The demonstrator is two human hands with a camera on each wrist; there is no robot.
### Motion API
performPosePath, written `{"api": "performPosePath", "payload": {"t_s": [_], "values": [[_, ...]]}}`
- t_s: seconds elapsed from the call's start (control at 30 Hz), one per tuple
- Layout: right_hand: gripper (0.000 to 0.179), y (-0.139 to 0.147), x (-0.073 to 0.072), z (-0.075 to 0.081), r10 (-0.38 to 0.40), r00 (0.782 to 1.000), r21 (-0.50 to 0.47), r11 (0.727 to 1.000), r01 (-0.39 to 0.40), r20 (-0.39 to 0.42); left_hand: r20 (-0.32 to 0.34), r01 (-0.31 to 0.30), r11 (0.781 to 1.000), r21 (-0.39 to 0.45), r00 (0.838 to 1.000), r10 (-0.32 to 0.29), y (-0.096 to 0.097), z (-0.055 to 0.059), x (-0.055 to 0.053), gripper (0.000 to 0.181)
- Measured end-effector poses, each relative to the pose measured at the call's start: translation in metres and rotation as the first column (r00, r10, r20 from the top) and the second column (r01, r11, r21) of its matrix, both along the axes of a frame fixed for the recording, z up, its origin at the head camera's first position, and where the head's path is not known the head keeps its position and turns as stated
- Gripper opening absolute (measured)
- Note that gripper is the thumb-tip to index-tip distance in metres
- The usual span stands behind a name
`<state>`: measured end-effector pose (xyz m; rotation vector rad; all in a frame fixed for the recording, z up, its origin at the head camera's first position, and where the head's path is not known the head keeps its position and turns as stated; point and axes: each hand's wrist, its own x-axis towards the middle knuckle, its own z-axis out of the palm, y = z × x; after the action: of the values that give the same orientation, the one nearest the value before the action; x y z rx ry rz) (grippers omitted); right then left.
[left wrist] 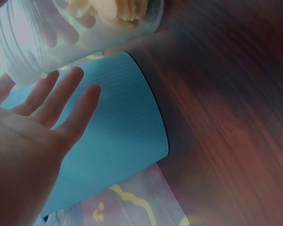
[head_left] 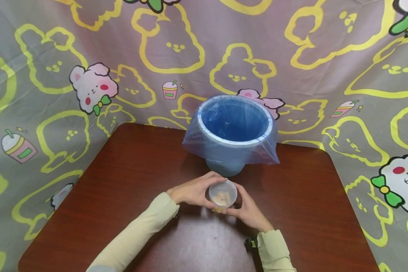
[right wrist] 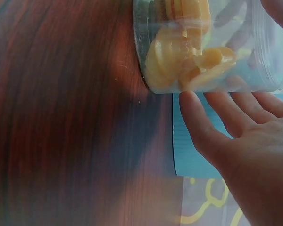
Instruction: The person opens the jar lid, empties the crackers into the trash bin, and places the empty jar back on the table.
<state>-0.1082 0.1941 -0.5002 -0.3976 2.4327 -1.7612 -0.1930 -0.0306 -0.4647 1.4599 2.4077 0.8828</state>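
A clear, round plastic jar (head_left: 221, 185) stands upright between the two hands, near the middle of the table. Pale yellow, slice-like pieces (right wrist: 167, 59) lie in its lower part; their exact kind is unclear. From the left side, my left hand (head_left: 194, 190) grips the jar near its top, thumb in front and fingers behind. My right hand (head_left: 251, 212) holds the opposite side between thumb and fingers. In the right wrist view, a fingertip touches the jar wall. Whether the jar's base rests on the table or hangs just above it, I cannot tell.
Behind the hands, a blue bin (head_left: 225, 166) stands on the brown table (head_left: 132, 170). A translucent blue bag (head_left: 204, 139) lines it and hangs over its rim. Patterned cloth (head_left: 190, 34) encloses the table's back and sides.
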Motion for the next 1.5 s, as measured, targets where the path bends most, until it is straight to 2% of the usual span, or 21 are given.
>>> {"api": "performPosePath", "payload": {"t_s": [0.4, 0.6, 0.87, 1.07, 1.5], "values": [[0.09, 0.001, 0.0, -0.002, 0.0, 1.0, 0.003, 1.0, 0.0, 0.013, 0.011, 0.033, 0.999, 0.021, 0.999, -0.033, 0.009, -0.002, 0.002, 0.09], [0.088, 0.002, -0.001, -0.002, 0.006, 1.0, -0.02, 1.0, -0.006, 0.016, -0.02, 0.037, 0.999, 0.026, 0.999, -0.037, 0.014, -0.003, 0.002, 0.091], [0.087, 0.003, -0.001, -0.002, -0.01, 1.0, 0.033, 0.999, 0.009, 0.027, -0.035, 0.046, 0.999, 0.026, 0.998, -0.045, 0.018, -0.004, 0.003, 0.091], [0.085, 0.003, -0.002, -0.003, -0.003, 1.0, 0.031, 1.0, 0.002, 0.02, -0.061, 0.065, 0.997, 0.047, 0.996, -0.062, 0.021, -0.004, 0.003, 0.091], [0.086, 0.003, -0.001, -0.003, -0.002, 1.0, 0.038, 0.999, 0.002, 0.011, -0.064, 0.057, 0.996, 0.069, 0.997, -0.052, 0.021, -0.005, 0.004, 0.089]]}}
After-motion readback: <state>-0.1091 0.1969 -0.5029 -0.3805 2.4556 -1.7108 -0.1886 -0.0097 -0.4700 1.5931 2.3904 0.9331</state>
